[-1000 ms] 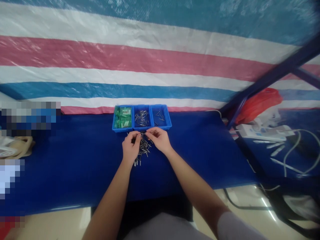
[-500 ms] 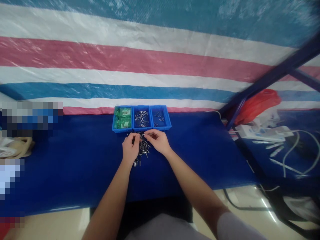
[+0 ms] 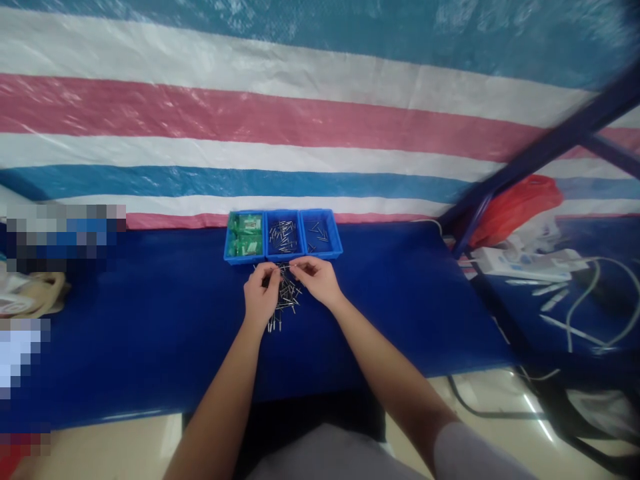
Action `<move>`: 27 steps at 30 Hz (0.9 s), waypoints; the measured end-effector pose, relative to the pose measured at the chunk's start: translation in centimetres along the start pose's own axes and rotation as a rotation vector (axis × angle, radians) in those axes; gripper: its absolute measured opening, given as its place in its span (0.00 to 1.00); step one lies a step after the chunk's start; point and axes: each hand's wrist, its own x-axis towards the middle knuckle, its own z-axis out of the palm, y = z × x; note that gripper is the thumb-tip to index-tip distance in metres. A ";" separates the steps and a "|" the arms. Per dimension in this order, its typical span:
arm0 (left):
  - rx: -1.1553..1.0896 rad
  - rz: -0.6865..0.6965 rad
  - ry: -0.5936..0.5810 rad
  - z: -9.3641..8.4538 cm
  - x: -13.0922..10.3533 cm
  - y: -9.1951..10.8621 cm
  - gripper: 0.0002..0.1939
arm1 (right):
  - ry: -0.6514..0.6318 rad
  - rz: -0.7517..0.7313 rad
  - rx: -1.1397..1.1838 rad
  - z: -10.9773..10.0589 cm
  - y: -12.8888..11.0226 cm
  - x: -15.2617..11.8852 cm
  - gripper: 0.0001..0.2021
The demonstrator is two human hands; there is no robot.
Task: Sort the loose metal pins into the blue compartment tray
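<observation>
Several thin metal pins lie in a loose pile [image 3: 287,297] on the blue table [image 3: 165,320]. Above the pile's far end, my left hand [image 3: 261,287] and my right hand [image 3: 317,280] face each other, fingertips pinched on a slim metal pin [image 3: 285,267] that spans the gap between them. Just beyond stand three joined blue bins. Green packets [image 3: 247,235] fill the left bin, many metal pins [image 3: 283,237] lie in the middle bin [image 3: 285,257], and fewer sit in the right bin [image 3: 323,255].
A striped plastic sheet [image 3: 300,120] hangs behind the table. At the right are a blue metal frame [image 3: 473,223], a red bag [image 3: 520,207], a white power strip [image 3: 525,262] and cables. A beige basket [image 3: 53,293] stands at the left.
</observation>
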 end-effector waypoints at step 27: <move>0.078 -0.042 -0.037 -0.2 -0.1 0.0 0.13 | -0.030 0.002 0.006 0.1 0.0 -0.1 0.14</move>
